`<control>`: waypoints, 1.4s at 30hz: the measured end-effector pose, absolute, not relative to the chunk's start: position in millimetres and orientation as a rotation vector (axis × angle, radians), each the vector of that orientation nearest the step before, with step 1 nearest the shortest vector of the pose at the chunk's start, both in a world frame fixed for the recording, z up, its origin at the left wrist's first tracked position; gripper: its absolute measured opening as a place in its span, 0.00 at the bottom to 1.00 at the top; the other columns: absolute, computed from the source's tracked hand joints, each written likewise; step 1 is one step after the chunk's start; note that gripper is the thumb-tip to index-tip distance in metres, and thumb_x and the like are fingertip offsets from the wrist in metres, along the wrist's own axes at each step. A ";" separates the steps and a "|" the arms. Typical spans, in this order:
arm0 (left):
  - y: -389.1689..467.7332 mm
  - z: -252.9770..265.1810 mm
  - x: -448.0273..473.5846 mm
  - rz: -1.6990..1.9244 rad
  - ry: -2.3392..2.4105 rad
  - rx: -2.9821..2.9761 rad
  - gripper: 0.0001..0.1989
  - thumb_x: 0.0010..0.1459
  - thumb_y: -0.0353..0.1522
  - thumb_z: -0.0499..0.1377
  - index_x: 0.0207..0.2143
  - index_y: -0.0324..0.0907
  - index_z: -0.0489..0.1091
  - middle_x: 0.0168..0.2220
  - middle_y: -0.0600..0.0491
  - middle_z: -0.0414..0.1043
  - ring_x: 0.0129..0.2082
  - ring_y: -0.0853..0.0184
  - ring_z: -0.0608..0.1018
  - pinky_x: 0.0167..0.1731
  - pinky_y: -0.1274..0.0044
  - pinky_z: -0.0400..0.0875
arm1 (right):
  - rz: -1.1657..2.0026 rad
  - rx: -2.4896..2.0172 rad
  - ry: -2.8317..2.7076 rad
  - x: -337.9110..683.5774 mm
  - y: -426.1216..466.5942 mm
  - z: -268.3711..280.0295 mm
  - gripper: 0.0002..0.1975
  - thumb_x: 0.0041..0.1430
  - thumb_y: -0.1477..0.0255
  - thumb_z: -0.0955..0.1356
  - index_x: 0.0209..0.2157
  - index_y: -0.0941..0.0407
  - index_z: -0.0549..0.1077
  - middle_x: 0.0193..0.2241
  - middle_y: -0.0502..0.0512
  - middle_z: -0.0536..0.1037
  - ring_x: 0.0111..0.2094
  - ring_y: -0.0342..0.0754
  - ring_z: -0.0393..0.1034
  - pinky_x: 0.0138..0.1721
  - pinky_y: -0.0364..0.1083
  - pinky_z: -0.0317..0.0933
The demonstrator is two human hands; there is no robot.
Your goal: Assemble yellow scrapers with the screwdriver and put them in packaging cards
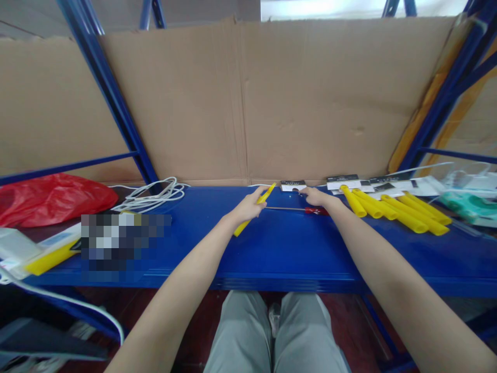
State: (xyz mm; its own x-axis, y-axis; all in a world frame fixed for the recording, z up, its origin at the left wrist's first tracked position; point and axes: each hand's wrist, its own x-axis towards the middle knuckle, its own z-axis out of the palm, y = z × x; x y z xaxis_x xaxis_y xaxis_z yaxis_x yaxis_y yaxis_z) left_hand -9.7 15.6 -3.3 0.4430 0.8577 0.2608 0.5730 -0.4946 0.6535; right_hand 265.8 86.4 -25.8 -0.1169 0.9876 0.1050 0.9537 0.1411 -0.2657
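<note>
My left hand (pixel 248 208) is closed around a slim yellow plastic tube (pixel 241 228), which slants up and to the right over the blue bench. My right hand (pixel 313 197) reaches toward the back of the bench, fingertips pressed together by a small dark piece too tiny to name. Just behind those fingers lies a black-and-white packaging card (pixel 293 185). A screwdriver with a red handle (pixel 315 211) rests on the bench between the hands; its thin shaft points left, and the right forearm partly covers the handle end.
Several yellow tubes (pixel 406 215) lie at the right, beside more black-and-white cards (pixel 344 181). A coiled white cable (pixel 166 192) and a red plastic bag (pixel 58 199) are at the left. Cardboard (pixel 310 103) walls off the back, between blue metal posts (pixel 112 98).
</note>
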 end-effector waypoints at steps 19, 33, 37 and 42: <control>20.2 -4.2 -8.0 0.852 1.146 2.015 0.30 0.54 0.26 0.53 0.59 0.45 0.52 0.40 0.49 0.70 0.17 0.78 0.66 0.19 0.82 0.62 | 0.153 -1.825 -2.105 259.6 72.7 -19.4 0.28 0.51 0.86 0.59 0.54 0.62 0.68 0.53 0.63 0.70 0.54 0.50 0.65 0.54 0.45 0.55; 36.8 9.6 35.7 0.764 0.807 1.247 0.24 0.60 0.22 0.47 0.57 0.43 0.49 0.28 0.52 0.71 0.15 0.75 0.66 0.16 0.83 0.61 | 0.119 -1.641 -1.941 249.2 67.7 -10.7 0.21 0.55 0.84 0.59 0.48 0.65 0.72 0.46 0.64 0.76 0.48 0.48 0.69 0.51 0.43 0.58; 48.9 7.1 58.7 0.720 0.749 1.119 0.19 0.61 0.23 0.43 0.54 0.34 0.54 0.24 0.51 0.70 0.14 0.74 0.65 0.14 0.83 0.61 | 0.223 -1.606 -1.848 242.2 70.1 -9.3 0.17 0.59 0.79 0.59 0.47 0.63 0.72 0.43 0.63 0.77 0.43 0.47 0.72 0.47 0.45 0.62; 62.0 1.8 72.6 0.642 0.764 1.053 0.18 0.62 0.25 0.42 0.53 0.28 0.56 0.22 0.50 0.70 0.14 0.73 0.66 0.13 0.83 0.61 | 0.380 -1.620 -1.732 240.5 74.2 -14.5 0.17 0.56 0.79 0.61 0.47 0.64 0.72 0.39 0.63 0.78 0.36 0.47 0.73 0.41 0.44 0.65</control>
